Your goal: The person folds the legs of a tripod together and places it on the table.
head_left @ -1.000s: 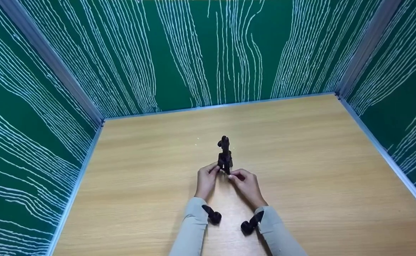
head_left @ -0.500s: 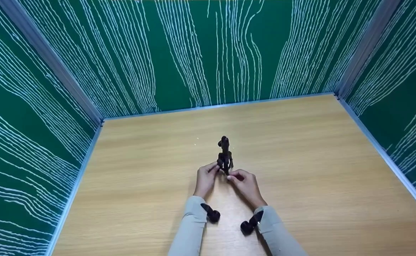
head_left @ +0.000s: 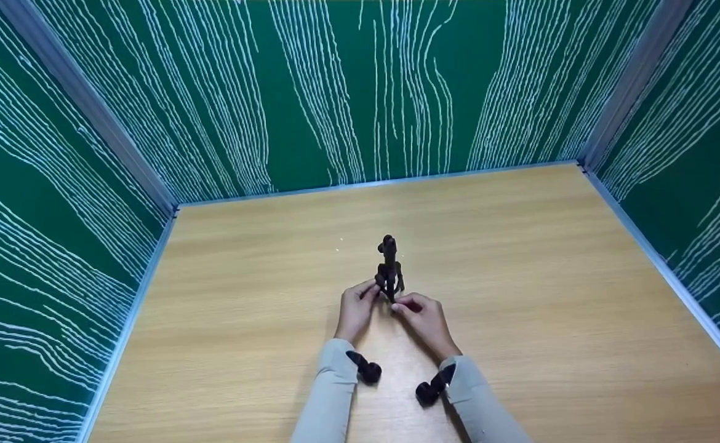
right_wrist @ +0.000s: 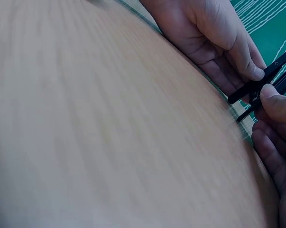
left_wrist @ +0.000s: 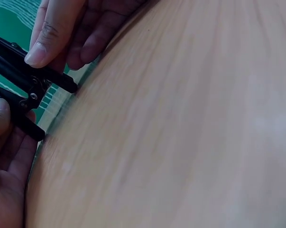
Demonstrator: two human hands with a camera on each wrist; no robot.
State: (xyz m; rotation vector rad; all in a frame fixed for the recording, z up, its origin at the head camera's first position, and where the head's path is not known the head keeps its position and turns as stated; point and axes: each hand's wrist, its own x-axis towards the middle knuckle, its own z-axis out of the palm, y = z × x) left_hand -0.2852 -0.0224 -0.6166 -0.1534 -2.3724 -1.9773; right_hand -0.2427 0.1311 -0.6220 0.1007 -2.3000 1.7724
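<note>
A small black tripod (head_left: 389,252) stands upright in front of both hands, its legs slightly apart at the lower end. The left hand (head_left: 355,311) grips its lower left side with the thumb on one leg (left_wrist: 29,126). At the bottom, the right hand (head_left: 424,320) pinches another leg (left_wrist: 62,81) between thumb and fingers. In the right wrist view the left thumb (right_wrist: 254,71) lies on one leg, and the right thumb (right_wrist: 270,91) presses beside the hinge. Part of the tripod's upper end runs out of both wrist views.
A wooden table (head_left: 243,295) lies under the hands, with small white specks (head_left: 339,245) left of the tripod. Green panels with white wavy lines (head_left: 311,92) enclose its back and sides. Black wrist cameras (head_left: 369,372) hang inside both sleeves.
A leg on the tripod's right side has swung slightly outward, opening a narrow gap. The right hand has shifted a little to the left; the left hand keeps nearly the same place.
</note>
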